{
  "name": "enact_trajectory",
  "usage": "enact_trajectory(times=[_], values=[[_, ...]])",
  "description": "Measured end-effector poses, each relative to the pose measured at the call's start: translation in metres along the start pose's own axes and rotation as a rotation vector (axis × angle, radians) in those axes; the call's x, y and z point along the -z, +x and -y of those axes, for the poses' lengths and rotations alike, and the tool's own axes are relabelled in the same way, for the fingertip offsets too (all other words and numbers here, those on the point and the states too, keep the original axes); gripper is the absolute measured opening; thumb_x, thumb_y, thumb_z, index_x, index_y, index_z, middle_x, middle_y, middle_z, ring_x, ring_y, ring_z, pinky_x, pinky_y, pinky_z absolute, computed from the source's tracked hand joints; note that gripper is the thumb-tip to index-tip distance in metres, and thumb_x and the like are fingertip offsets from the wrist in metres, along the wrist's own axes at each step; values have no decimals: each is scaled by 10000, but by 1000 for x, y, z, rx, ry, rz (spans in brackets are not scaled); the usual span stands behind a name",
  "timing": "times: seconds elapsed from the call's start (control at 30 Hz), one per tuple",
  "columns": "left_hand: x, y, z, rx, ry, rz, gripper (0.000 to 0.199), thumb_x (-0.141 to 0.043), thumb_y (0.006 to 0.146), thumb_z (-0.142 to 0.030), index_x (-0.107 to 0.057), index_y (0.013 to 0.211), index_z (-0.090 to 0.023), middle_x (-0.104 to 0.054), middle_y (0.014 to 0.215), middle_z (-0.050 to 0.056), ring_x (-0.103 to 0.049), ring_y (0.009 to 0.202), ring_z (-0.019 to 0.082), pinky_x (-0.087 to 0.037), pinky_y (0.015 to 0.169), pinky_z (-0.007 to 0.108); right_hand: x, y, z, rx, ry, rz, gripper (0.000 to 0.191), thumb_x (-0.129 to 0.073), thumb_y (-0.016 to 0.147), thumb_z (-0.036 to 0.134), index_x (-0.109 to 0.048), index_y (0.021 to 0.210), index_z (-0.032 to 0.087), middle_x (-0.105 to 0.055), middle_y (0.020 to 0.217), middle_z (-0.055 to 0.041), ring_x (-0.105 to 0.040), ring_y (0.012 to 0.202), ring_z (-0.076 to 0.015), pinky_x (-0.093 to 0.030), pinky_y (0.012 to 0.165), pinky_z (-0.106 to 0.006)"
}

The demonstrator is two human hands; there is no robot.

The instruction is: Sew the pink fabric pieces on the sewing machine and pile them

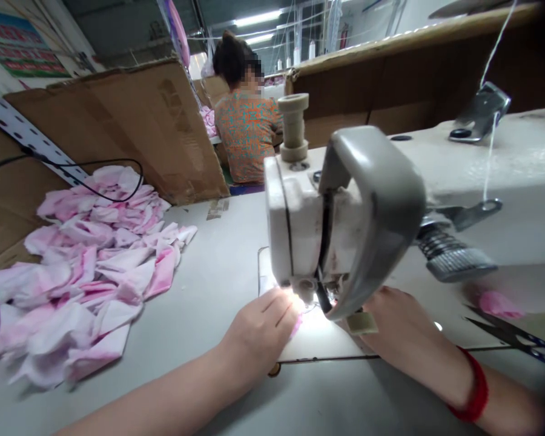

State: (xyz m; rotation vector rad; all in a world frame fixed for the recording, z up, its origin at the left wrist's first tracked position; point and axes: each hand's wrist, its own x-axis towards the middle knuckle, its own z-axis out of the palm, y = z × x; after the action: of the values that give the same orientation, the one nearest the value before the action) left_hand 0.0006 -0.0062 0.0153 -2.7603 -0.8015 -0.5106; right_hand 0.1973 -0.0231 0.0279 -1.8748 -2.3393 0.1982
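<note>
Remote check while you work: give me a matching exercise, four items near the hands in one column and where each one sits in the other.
Column 1:
1. scissors
2. pile of pink-and-white fabric pieces
3. red cord
4. beige spool

Column 2:
A. around the right wrist
B. on the table left of the sewing machine head
C. on top of the sewing machine head
D. on the table at the far right

Pairs: 1-D, 2-B, 3-A, 4-C.
</note>
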Motion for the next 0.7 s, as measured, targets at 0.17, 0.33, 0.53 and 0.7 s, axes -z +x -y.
enact_trajectory(times=[0.17,0.33,0.53,0.7], values=[[-3,-2,-1,-38,53,-20,173,-370,822,-95,-511,918,-66,-534,812,82,-477,757,173,-420,704,307,3,2,1,-4,-15,-12,202,-408,770,230,-574,656,219,-623,624,-13,-568,571,-167,-303,492,-249],[-8,-3,3,-33,41,-22,166,-360,816,-94,-519,859,-74,-528,788,79,-475,731,177,-427,662,307,7,3,1,2,-19,9,231,-394,780,209,-556,615,203,-611,595,-20,-563,576,-158,-304,494,-238],[3,-2,11,39,-187,-3,207,-307,841,-120,-512,855,-136,-543,880,45,-484,785,136,-424,682,245,7,0,-1,-2,-9,36,268,-388,787,250,-514,558,191,-606,583,-29,-566,555,-165,-293,476,-244],[3,2,7,68,-142,-48,212,-332,848,-161,-542,821,-166,-552,713,0,-484,657,126,-399,581,254,4,-1,0,31,-4,26,205,-404,780,263,-573,674,214,-616,610,-20,-561,547,-166,-285,465,-250]])
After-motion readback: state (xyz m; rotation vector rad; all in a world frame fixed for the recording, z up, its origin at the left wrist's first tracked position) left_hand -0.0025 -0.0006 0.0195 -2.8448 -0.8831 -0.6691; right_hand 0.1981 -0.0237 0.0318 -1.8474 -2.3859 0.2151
